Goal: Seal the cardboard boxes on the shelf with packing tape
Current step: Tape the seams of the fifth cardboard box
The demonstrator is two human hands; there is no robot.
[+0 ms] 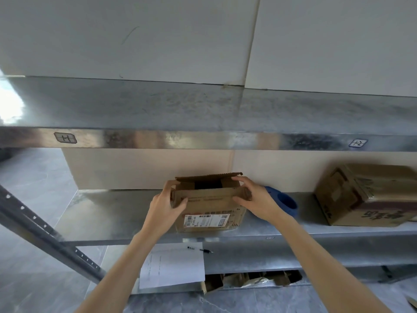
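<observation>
Shelf (108, 213): shiny metal. The small box sits on it in the middle, near the front edge.
Left hand (168, 201): its fingers wrap round the box's top left corner, with the thumb on the front wall.
Small box (209, 213): brown card with a white label on the front. The top is not shut yet, and a dark hole shows between the flaps (I see no tape on top).
How it will feel: likely light, since it is small. The walls look stiff, but the flaps bend easily. It is best held at the top corners, pressing the flaps flat.
Right hand (251, 198): its fingers curl over the right flap and hold it, with the thumb on the front.
Blue tape holder (287, 204): on the shelf just behind the right hand, partly hidden.
Big box (365, 195): far right, well apart, a bit tilted.
</observation>
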